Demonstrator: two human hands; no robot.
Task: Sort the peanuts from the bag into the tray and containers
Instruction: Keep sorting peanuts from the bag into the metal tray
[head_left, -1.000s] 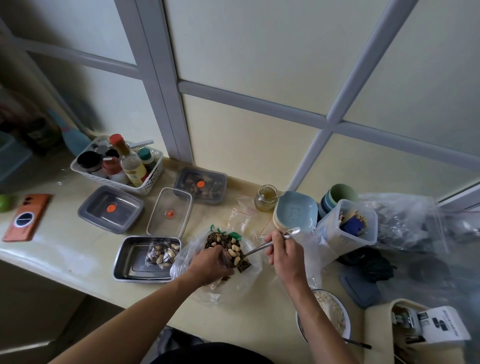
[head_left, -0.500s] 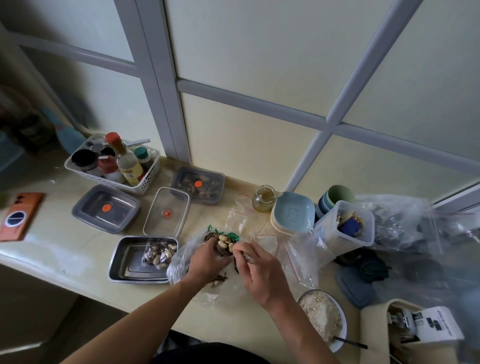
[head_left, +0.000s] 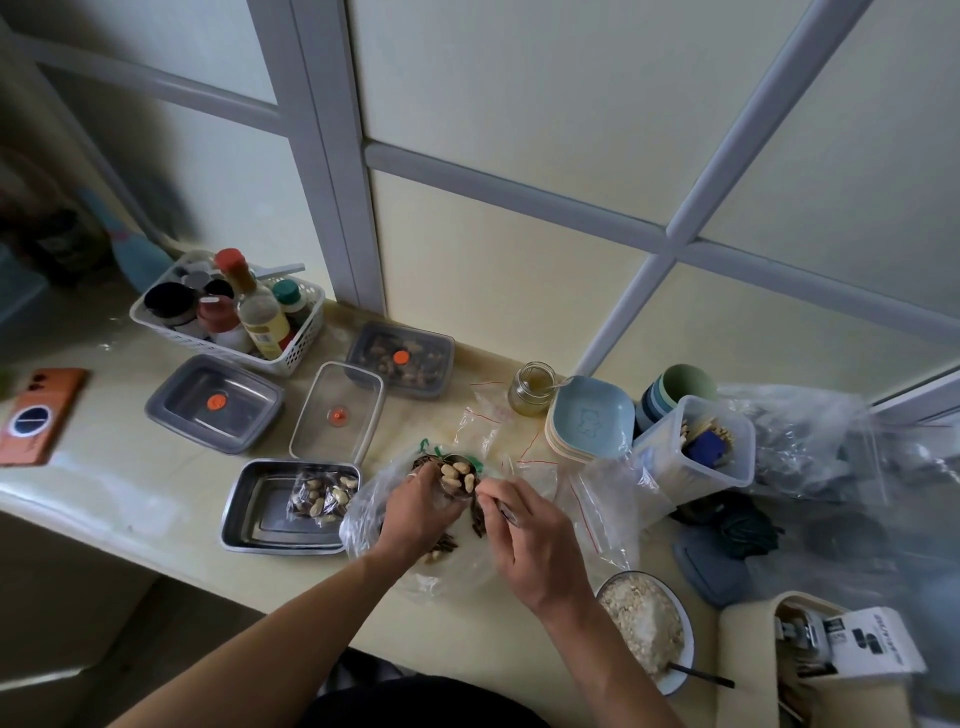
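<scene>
Glossy counter (head_left: 130, 483) bears crinkled bag (head_left: 363, 514), oval peanuts (head_left: 457, 475).

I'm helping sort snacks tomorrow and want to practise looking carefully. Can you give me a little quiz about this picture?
1. True or false: the steel tray already holds a small packet of peanuts.
2. What lies at the far left of the counter? A) an orange phone B) a red cup C) a green book
3. Fill in the blank: the right hand holds a ____ loaded with peanuts above the plastic bag.

Key
1. True
2. A
3. spoon
</scene>
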